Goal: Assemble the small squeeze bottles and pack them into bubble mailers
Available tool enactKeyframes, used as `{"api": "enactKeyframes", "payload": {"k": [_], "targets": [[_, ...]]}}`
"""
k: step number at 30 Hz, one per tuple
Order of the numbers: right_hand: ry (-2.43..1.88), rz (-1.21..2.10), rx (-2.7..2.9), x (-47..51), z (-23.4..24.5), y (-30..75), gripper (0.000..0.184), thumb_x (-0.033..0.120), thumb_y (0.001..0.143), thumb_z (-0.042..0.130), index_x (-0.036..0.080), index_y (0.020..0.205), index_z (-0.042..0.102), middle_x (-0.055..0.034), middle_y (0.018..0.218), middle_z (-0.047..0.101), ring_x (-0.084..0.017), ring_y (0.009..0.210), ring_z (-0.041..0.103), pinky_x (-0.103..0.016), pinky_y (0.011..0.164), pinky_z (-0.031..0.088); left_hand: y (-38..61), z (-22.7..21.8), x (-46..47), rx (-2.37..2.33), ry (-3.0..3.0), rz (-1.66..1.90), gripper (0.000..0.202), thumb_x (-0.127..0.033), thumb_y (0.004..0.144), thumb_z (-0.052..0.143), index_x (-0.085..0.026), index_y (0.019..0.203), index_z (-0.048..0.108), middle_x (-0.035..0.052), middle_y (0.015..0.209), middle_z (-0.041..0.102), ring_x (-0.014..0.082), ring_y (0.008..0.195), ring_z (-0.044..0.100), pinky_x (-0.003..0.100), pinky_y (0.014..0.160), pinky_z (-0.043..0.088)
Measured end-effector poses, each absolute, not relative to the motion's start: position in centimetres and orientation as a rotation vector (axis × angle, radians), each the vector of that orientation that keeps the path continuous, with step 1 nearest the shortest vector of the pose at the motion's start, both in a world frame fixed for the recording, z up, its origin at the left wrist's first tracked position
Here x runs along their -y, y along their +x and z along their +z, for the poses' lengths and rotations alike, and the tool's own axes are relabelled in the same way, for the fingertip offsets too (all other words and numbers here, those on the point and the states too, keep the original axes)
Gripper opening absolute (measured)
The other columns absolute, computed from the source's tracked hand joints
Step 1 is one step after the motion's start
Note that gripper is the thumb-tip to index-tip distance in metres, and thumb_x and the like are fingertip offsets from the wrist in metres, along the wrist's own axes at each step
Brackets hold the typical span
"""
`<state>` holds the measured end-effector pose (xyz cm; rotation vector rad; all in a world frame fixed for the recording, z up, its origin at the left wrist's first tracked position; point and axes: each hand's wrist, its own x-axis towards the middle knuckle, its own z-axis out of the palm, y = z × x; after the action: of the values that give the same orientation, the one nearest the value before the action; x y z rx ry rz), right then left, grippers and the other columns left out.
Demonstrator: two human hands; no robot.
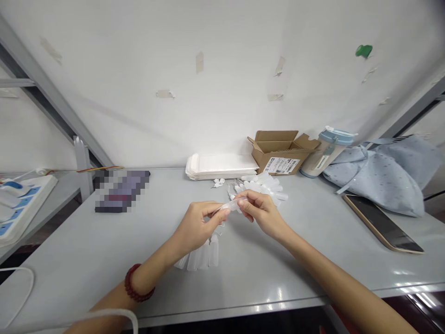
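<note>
Above the middle of the desk, a small translucent plastic tube point(231, 204) is pinched at both ends. Its left end is in the closed fingers of my left hand point(197, 223), which has a dark red bead bracelet at the wrist. On its other end, the fingers of my right hand point(261, 211) are closed. A fanned pile of similar translucent pieces point(269, 184) lies behind my right hand. More of them form a row of pieces point(203, 256) below my left hand, partly covered by it. Tiny white parts point(218, 183) lie behind the hands.
Against the wall stand a stack of white padded envelopes point(222, 166), an open cardboard box point(283, 155) and a blue-lidded cup point(325, 150). To the right are a light blue bag point(378, 178) and a phone point(385, 225). A pixelated dark item point(121, 191) and a power strip point(24, 204) are left.
</note>
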<state>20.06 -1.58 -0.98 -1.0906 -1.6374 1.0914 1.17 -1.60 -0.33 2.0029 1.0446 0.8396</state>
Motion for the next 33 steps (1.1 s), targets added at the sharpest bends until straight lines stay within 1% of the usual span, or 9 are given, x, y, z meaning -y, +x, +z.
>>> {"api": "enactKeyframes", "payload": {"k": [4, 11, 15, 19, 22, 24, 26, 29, 33], "targets": [[-1.129, 1.124, 1.617, 1.4, -1.2, 20.0, 0.028, 0.042, 0.083, 0.050, 0.016, 0.078, 0.059, 0.0056, 0.051, 0.040, -0.008, 0.045, 0.036, -0.022, 0.045, 0.029, 1.2, -1.4, 1.3, -0.982, 2.388, 0.971, 0.029, -0.023, 0.090, 0.044, -0.015, 0.064, 0.053, -0.0029, 0.058, 0.040, 0.0096, 0.054, 0.036, 0.023, 0.051, 0.031], [-1.230, 1.130, 1.586, 1.4, -1.2, 19.8, 0.034, 0.045, 0.081, 0.052, 0.016, 0.064, 0.053, 0.0067, 0.046, 0.035, -0.007, 0.044, 0.031, -0.023, 0.044, 0.022, 1.0, -2.8, 0.9, -0.890, 2.806, 1.014, 0.019, -0.017, 0.091, 0.041, -0.013, 0.082, 0.057, 0.0032, 0.069, 0.054, 0.0138, 0.062, 0.045, 0.027, 0.058, 0.038], [-1.237, 1.136, 1.529, 1.5, -0.6, 19.7, 0.037, 0.047, 0.079, 0.054, 0.016, 0.059, 0.050, 0.0068, 0.046, 0.034, -0.007, 0.043, 0.029, -0.023, 0.043, 0.022, 0.8, -2.3, 0.2, -0.858, 2.694, 0.991, 0.019, -0.018, 0.091, 0.042, -0.015, 0.089, 0.060, 0.0036, 0.074, 0.060, 0.0142, 0.067, 0.052, 0.026, 0.062, 0.043], [-1.227, 0.992, 1.401, 1.0, -0.1, 20.5, 0.032, 0.046, 0.078, 0.056, 0.016, 0.069, 0.057, 0.0064, 0.045, 0.039, -0.008, 0.044, 0.035, -0.023, 0.046, 0.028, -0.3, -2.0, -1.5, -1.072, 2.433, 0.936, 0.021, -0.026, 0.088, 0.049, -0.017, 0.103, 0.061, 0.0060, 0.093, 0.065, 0.0159, 0.079, 0.059, 0.027, 0.068, 0.049], [-1.270, 0.801, 1.319, 0.2, -0.2, 21.5, 0.025, 0.041, 0.078, 0.056, 0.017, 0.078, 0.061, 0.0051, 0.052, 0.044, -0.010, 0.050, 0.042, -0.023, 0.050, 0.034, -1.2, -2.5, -3.2, -1.231, 2.341, 0.827, 0.033, -0.031, 0.088, 0.045, -0.019, 0.117, 0.055, 0.0095, 0.116, 0.059, 0.0210, 0.097, 0.058, 0.034, 0.078, 0.051], [-1.310, 0.681, 1.336, -0.5, -0.5, 22.1, 0.022, 0.037, 0.078, 0.055, 0.017, 0.083, 0.062, 0.0029, 0.061, 0.050, -0.011, 0.058, 0.047, -0.024, 0.054, 0.037, -1.4, -3.1, -4.4, -1.212, 2.361, 0.771, 0.037, -0.032, 0.089, 0.042, -0.019, 0.122, 0.051, 0.0107, 0.128, 0.051, 0.0230, 0.114, 0.050, 0.040, 0.093, 0.044], [-1.357, 0.558, 1.384, -1.1, -1.0, 22.5, 0.022, 0.034, 0.077, 0.055, 0.017, 0.088, 0.063, 0.0004, 0.069, 0.056, -0.013, 0.063, 0.050, -0.025, 0.056, 0.039, -1.2, -3.9, -5.5, -1.195, 2.371, 0.740, 0.040, -0.034, 0.090, 0.039, -0.017, 0.125, 0.049, 0.0118, 0.136, 0.044, 0.0232, 0.125, 0.041, 0.041, 0.104, 0.035], [-1.430, 0.388, 1.489, -1.8, -1.9, 22.8, 0.025, 0.031, 0.077, 0.053, 0.016, 0.095, 0.064, -0.0022, 0.074, 0.061, -0.015, 0.065, 0.053, -0.026, 0.055, 0.040, -0.6, -5.0, -6.5, -1.191, 2.385, 0.667, 0.044, -0.036, 0.091, 0.037, -0.018, 0.130, 0.045, 0.0110, 0.144, 0.034, 0.0241, 0.131, 0.033, 0.042, 0.107, 0.030], [-1.458, 0.102, 1.702, -2.5, -3.1, 22.8, 0.027, 0.028, 0.080, 0.051, 0.015, 0.100, 0.065, -0.0068, 0.085, 0.066, -0.020, 0.075, 0.055, -0.029, 0.061, 0.042, -0.2, -5.8, -6.6, -1.127, 2.521, 0.607, 0.043, -0.035, 0.092, 0.036, -0.021, 0.131, 0.046, 0.0079, 0.146, 0.031, 0.0244, 0.133, 0.031, 0.042, 0.108, 0.028]]}}
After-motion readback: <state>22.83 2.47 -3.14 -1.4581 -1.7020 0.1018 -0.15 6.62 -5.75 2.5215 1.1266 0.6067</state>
